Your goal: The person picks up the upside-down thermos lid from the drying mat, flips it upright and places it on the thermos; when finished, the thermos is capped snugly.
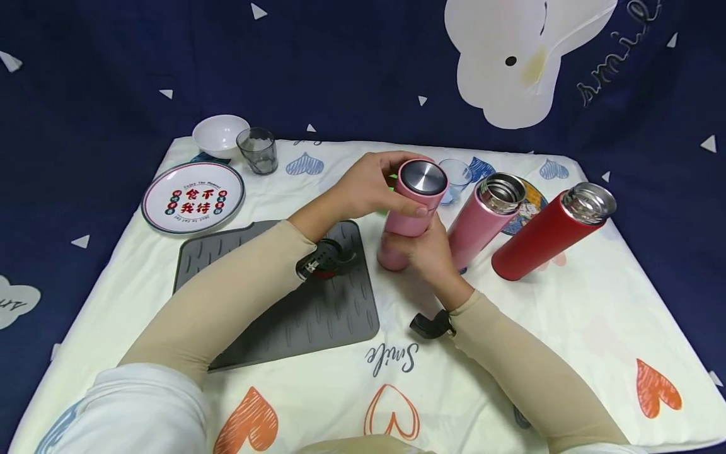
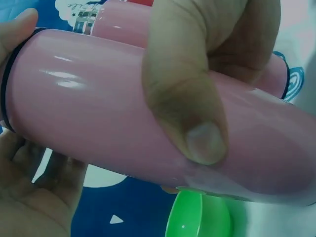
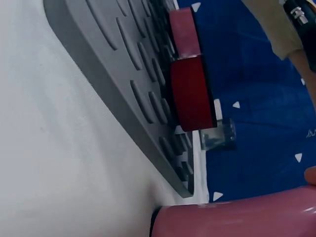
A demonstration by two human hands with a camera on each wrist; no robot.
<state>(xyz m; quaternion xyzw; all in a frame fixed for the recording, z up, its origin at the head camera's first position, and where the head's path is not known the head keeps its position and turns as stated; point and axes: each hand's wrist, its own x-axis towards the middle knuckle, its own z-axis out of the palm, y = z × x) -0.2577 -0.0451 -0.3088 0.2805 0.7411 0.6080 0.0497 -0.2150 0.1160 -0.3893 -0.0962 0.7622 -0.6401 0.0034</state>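
A pink thermos (image 1: 404,222) with a steel-topped lid (image 1: 423,177) stands tilted between both hands, right of the grey mat. My left hand (image 1: 368,183) grips it around the lid end, thumb across the front. Lower down, my right hand (image 1: 426,253) holds the body; its thumb (image 2: 205,140) lies across the pink side in the left wrist view. To the right are a second pink thermos (image 1: 479,227) and a red thermos (image 1: 544,236), both with bare steel mouths. A red lid (image 3: 191,94) and a pink lid (image 3: 184,32) sit on the mat.
The grey ridged mat (image 1: 295,315) lies at centre left. Behind it are a lettered plate (image 1: 161,208), a white bowl (image 1: 212,135) and a dark glass (image 1: 258,151). A clear glass (image 1: 458,171) and a green cup (image 2: 197,215) stand beyond the held thermos; a patterned plate (image 1: 535,202) lies behind the others.
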